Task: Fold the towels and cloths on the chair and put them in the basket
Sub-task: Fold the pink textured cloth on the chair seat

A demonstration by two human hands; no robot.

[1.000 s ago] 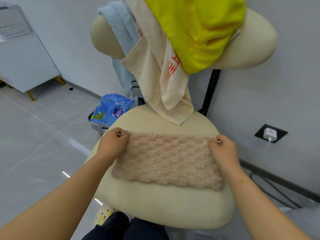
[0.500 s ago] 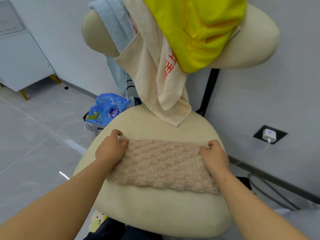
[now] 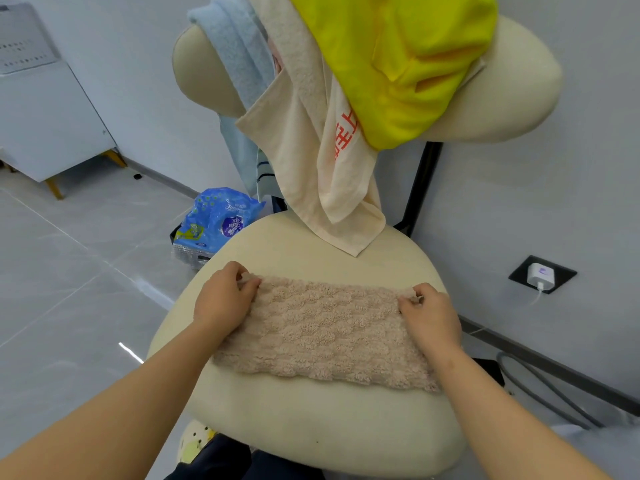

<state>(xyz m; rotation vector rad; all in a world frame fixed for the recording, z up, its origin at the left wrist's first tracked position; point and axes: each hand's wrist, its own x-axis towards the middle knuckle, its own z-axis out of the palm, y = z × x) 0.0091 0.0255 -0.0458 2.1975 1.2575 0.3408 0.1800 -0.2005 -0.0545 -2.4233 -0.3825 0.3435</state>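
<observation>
On the chair seat [image 3: 311,431], fingers [image 3: 246,278] pinch the towel [image 3: 322,330] at its far corners.

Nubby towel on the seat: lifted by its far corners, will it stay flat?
Probably not: the towel lies limp on the seat, so its middle should sag between the left hand and right hand. Its nubby pile likely keeps pinching fingers from slipping.

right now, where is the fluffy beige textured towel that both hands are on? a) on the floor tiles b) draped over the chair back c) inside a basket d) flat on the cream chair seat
d: the fluffy beige textured towel lies flat on the cream padded chair seat, the left hand and right hand pinching its far corners.
</observation>
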